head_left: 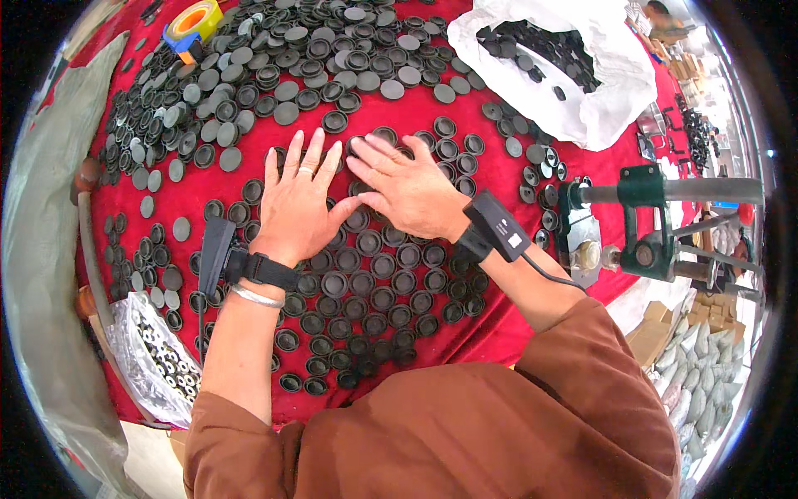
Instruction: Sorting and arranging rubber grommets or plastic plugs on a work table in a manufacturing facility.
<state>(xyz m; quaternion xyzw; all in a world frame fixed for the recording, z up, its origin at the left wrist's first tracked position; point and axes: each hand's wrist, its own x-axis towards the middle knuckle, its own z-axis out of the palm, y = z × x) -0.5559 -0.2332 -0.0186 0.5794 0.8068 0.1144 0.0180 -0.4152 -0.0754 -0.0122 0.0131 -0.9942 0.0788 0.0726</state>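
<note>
Many round black caps (370, 243), recessed side mostly up, lie side by side in a close cluster on a red cloth (407, 116). My left hand (298, 204) rests flat over the cluster's far left part, fingers spread and pointing away from me. From the right, my right hand (409, 190) reaches across the far part of the cluster, fingers stretched out toward the left. The two thumbs meet or nearly meet. Neither hand grips anything; caps under the palms are hidden. Beyond the fingertips spreads a loose heap of similar caps (287, 90), some face up, some face down.
A yellow tape roll (195, 23) sits at the far left. At the far right, a white bag (611, 104) holds black pieces. A green metal hand press (644, 204) stands right; a clear bag of small rings (150, 358) lies left. Black boxes are strapped to both wrists.
</note>
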